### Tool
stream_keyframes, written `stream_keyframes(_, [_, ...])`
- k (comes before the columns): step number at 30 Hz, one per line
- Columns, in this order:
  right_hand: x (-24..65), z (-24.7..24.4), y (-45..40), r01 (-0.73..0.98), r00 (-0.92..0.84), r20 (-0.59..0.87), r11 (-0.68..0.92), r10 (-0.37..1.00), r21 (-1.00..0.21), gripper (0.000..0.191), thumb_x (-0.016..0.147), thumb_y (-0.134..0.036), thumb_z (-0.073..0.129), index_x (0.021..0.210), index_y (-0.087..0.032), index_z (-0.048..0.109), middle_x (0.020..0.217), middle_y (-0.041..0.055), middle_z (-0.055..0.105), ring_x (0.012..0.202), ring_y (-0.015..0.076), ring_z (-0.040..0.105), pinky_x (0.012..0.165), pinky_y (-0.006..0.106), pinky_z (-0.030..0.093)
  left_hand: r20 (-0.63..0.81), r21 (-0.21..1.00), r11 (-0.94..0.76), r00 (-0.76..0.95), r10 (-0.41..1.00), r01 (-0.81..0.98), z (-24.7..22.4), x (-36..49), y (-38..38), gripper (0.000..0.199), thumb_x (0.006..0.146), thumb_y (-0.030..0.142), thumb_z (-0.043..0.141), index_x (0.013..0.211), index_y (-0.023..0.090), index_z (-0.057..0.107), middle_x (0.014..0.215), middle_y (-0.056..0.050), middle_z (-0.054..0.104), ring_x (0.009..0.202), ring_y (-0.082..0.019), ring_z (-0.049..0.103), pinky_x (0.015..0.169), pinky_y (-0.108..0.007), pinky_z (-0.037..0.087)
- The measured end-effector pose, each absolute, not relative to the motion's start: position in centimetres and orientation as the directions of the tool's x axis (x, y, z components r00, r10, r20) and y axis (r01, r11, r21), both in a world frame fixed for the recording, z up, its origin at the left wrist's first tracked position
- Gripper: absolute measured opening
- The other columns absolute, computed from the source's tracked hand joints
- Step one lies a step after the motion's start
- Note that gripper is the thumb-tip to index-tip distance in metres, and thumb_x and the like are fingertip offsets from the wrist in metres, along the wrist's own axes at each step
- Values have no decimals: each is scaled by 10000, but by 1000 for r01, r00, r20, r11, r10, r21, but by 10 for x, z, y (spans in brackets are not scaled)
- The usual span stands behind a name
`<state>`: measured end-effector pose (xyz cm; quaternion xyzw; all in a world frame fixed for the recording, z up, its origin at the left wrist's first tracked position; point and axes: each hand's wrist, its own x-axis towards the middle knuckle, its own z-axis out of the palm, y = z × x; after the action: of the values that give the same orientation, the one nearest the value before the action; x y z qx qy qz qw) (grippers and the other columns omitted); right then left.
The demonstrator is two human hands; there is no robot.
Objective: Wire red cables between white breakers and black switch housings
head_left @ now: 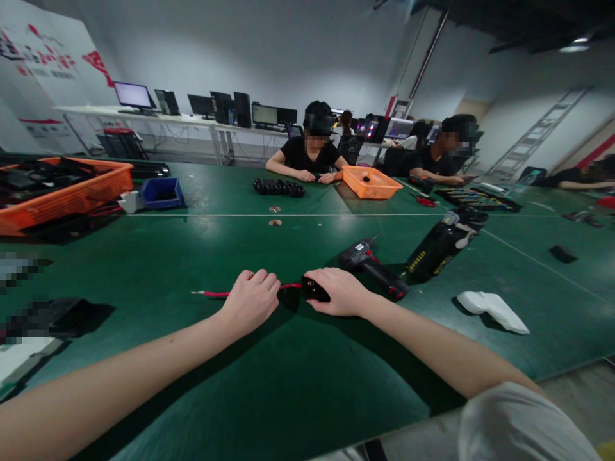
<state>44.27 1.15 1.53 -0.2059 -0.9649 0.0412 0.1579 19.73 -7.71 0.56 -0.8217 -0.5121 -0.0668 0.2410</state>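
My left hand [253, 298] is closed around a red wire [217, 294], whose bare silvery end sticks out to the left. From the other side of that hand the wire runs right to a small black block-shaped part [314, 289]. My right hand [339, 291] grips this part from its right side, and its palm covers much of it. Both hands are just above the green table [288, 384]. Just beyond my right hand lies a black and red cordless screwdriver [372, 264] on its side.
A black bottle [435, 253] and a crumpled white piece [494, 309] are to the right. At the left are a loaded orange basket [72, 192] and a blue bin [162, 192]. Across the table, a person [314, 150] works beside another orange basket [369, 186] and a black cluster [278, 187].
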Motion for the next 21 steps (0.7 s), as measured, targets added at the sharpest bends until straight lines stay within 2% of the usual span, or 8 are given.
stream_keyframes(5, [442,14,10,392,-871,273,913,409,-114,508,878,-412,632,1294,-135,537,1162,137,688,997,278,655,871,401,505,354,-328,-361,468,810,873,8,199,-77,187,942,219,506,926,151,679,897,-93,669,864,-241,572,697,-377,347])
stream_keyframes(9, [445,23,9,415,-847,350,909,399,-33,586,929,-510,548,1352,-107,505,1308,172,621,1173,319,579,998,456,446,349,-329,-361,467,813,873,10,200,-78,185,938,214,518,919,146,689,898,-93,677,862,-243,579,694,-373,351])
stream_keyframes(11, [452,33,12,494,-801,395,870,450,10,535,959,-460,497,1355,-100,503,1347,178,594,1220,317,543,1037,452,413,345,-323,-360,463,816,875,10,199,-78,185,935,209,527,935,142,699,918,-99,684,873,-246,585,698,-373,359])
stream_keyframes(13, [464,43,19,666,-690,415,745,593,41,391,964,-343,461,1254,-104,567,1237,169,648,1145,303,577,1003,426,425,337,-313,-363,460,822,877,10,198,-78,185,934,214,538,960,140,706,942,-103,691,885,-246,591,705,-372,369])
stream_keyframes(16, [489,52,32,910,-403,414,406,816,87,264,913,-221,439,1082,-105,606,1033,166,683,1010,303,614,903,398,454,322,-301,-367,456,829,880,8,196,-76,190,937,224,542,980,142,708,961,-100,694,895,-244,596,713,-374,380])
stream_keyframes(18, [505,50,41,966,-259,374,234,891,111,269,890,-247,463,1074,-97,590,1026,182,672,1009,322,619,871,398,464,321,-296,-368,455,831,882,6,196,-75,196,942,226,533,981,145,707,965,-97,695,903,-244,597,720,-377,386])
stream_keyframes(21, [520,39,50,983,-174,173,160,969,92,391,876,-404,518,1104,-91,572,1064,195,664,993,337,643,830,401,489,323,-288,-368,452,832,884,6,197,-75,202,947,223,521,976,149,706,972,-95,696,909,-243,599,727,-380,394])
